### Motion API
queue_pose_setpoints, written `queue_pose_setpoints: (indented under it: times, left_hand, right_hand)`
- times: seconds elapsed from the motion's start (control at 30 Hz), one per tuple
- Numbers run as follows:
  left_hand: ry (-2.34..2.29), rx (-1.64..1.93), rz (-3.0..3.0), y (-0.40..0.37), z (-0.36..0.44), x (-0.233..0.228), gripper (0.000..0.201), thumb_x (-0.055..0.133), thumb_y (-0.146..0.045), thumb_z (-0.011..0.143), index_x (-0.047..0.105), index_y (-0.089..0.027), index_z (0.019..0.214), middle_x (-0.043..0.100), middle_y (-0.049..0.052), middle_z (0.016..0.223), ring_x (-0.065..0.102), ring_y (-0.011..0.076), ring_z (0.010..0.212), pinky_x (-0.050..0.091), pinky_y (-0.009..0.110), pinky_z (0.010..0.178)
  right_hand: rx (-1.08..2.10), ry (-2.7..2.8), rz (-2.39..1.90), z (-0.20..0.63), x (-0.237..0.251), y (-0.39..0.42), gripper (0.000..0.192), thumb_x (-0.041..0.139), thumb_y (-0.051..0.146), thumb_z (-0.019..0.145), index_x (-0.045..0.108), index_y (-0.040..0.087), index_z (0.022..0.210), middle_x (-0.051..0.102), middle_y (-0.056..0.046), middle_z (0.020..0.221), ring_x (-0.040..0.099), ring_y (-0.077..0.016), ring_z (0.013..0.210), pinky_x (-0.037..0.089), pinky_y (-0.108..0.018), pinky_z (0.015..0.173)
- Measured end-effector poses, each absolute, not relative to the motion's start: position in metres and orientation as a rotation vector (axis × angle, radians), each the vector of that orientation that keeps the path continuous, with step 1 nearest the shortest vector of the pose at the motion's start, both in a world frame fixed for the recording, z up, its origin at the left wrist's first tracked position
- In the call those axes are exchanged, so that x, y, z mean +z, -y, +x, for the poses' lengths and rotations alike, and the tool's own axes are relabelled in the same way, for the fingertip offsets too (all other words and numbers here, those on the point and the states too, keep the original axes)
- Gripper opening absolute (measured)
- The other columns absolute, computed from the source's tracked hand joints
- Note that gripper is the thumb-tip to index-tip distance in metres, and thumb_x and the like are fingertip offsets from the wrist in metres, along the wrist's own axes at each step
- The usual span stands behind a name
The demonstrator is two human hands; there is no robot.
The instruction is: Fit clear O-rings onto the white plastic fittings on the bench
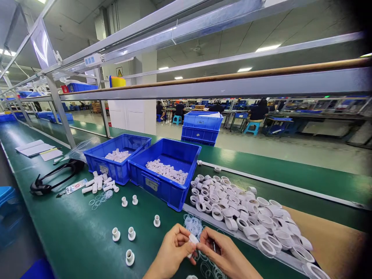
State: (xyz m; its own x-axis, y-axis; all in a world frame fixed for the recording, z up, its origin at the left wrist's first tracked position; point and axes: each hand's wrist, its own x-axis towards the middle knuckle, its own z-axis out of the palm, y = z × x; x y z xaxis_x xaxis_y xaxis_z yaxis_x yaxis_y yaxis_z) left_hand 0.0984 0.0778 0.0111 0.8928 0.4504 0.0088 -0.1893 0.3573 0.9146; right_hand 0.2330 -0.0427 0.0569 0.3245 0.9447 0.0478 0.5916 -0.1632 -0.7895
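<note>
Low in the head view, my left hand (pixel 173 250) pinches a small white plastic fitting (pixel 193 239) between thumb and fingers. My right hand (pixel 222 252) is closed, its fingertips meeting the fitting's right end; a thin thing shows between its fingers, too small to name. Under and behind both hands lie thin clear rings (pixel 193 224) in a loose heap. Several flanged white fittings (pixel 130 257) stand upright on the green table to the left. To the right spreads a large pile of wide white plastic rings (pixel 232 205).
Two blue bins (pixel 162 190) with small white parts stand beyond my hands. Left of them lie white tubes (pixel 99 183), a black strap (pixel 58 176) and papers (pixel 35 148). A metal shelf rail (pixel 203 88) crosses above. Cardboard (pixel 328 236) lies right; seated people are far behind.
</note>
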Motion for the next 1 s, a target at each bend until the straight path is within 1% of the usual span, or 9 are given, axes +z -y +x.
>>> queue_pose_setpoints:
  times: [0.07, 0.13, 0.2, 0.3, 0.43, 0.63, 0.8, 1.0]
  left_hand:
    - [-0.203, 0.42, 1.126, -0.079, 0.1, 0.005, 0.053, 0.081, -0.052, 0.068, 0.049, -0.014, 0.088, 0.062, 0.004, 0.074, 0.06, 0.014, 0.065, 0.051, 0.025, 0.056]
    - [-0.157, 0.417, 1.114, -0.081, 0.102, 0.0, 0.052, 0.08, -0.051, 0.07, 0.047, -0.015, 0.089, 0.061, 0.003, 0.072, 0.06, 0.0139, 0.064, 0.052, 0.025, 0.055]
    - [-0.131, 0.4, 1.098, -0.081, 0.103, -0.002, 0.052, 0.079, -0.051, 0.072, 0.044, -0.017, 0.089, 0.061, 0.002, 0.072, 0.06, 0.0137, 0.065, 0.052, 0.025, 0.057]
    - [-0.126, 0.379, 1.094, -0.081, 0.103, -0.003, 0.052, 0.078, -0.052, 0.073, 0.043, -0.017, 0.09, 0.061, 0.002, 0.074, 0.061, 0.0128, 0.066, 0.052, 0.025, 0.06]
    - [-0.144, 0.395, 1.118, -0.08, 0.104, -0.002, 0.054, 0.08, -0.052, 0.071, 0.047, -0.015, 0.091, 0.062, 0.003, 0.077, 0.06, 0.0112, 0.067, 0.051, 0.023, 0.063]
    - [-0.14, 0.36, 1.07, -0.081, 0.105, -0.005, 0.053, 0.079, -0.054, 0.071, 0.048, -0.015, 0.088, 0.064, 0.003, 0.076, 0.061, 0.0103, 0.063, 0.05, 0.022, 0.059]
    - [-0.1, 0.285, 0.96, -0.081, 0.104, -0.004, 0.051, 0.08, -0.052, 0.071, 0.049, -0.015, 0.089, 0.064, 0.003, 0.077, 0.06, 0.0097, 0.062, 0.048, 0.021, 0.058]
    - [-0.062, 0.191, 0.87, -0.083, 0.102, -0.004, 0.043, 0.075, -0.049, 0.077, 0.051, -0.016, 0.091, 0.065, 0.005, 0.079, 0.06, 0.0099, 0.061, 0.046, 0.02, 0.058]
  right_hand:
    - [0.645, 1.322, -1.804, 0.23, 0.062, 0.043, 0.037, 0.053, 0.056, 0.09, 0.058, 0.021, 0.084, 0.06, 0.0, 0.075, 0.05, -0.0145, 0.068, 0.035, -0.024, 0.06]
    - [0.694, 1.326, -1.744, 0.226, 0.069, 0.043, 0.035, 0.052, 0.056, 0.091, 0.062, 0.022, 0.095, 0.063, -0.001, 0.083, 0.053, -0.0155, 0.072, 0.037, -0.024, 0.063]
    - [0.734, 1.339, -1.705, 0.223, 0.074, 0.043, 0.034, 0.05, 0.054, 0.092, 0.064, 0.025, 0.101, 0.064, -0.001, 0.088, 0.055, -0.016, 0.075, 0.038, -0.025, 0.065]
    - [0.719, 1.321, -1.712, 0.224, 0.076, 0.043, 0.032, 0.051, 0.052, 0.092, 0.066, 0.024, 0.096, 0.064, -0.001, 0.087, 0.056, -0.0163, 0.075, 0.039, -0.025, 0.067]
    - [0.621, 1.278, -1.772, 0.228, 0.07, 0.042, 0.029, 0.055, 0.049, 0.09, 0.066, 0.022, 0.094, 0.063, -0.001, 0.084, 0.054, -0.0162, 0.074, 0.039, -0.026, 0.066]
    - [0.628, 1.268, -1.754, 0.232, 0.066, 0.042, 0.026, 0.058, 0.046, 0.089, 0.068, 0.023, 0.092, 0.062, 0.0, 0.081, 0.052, -0.0154, 0.072, 0.038, -0.025, 0.064]
    - [0.687, 1.24, -1.676, 0.234, 0.064, 0.042, 0.028, 0.059, 0.048, 0.088, 0.067, 0.021, 0.092, 0.062, 0.0, 0.078, 0.052, -0.0146, 0.07, 0.038, -0.025, 0.063]
    - [0.727, 1.215, -1.648, 0.229, 0.076, 0.046, 0.034, 0.058, 0.053, 0.088, 0.067, 0.021, 0.088, 0.061, 0.0, 0.077, 0.049, -0.0143, 0.069, 0.037, -0.024, 0.062]
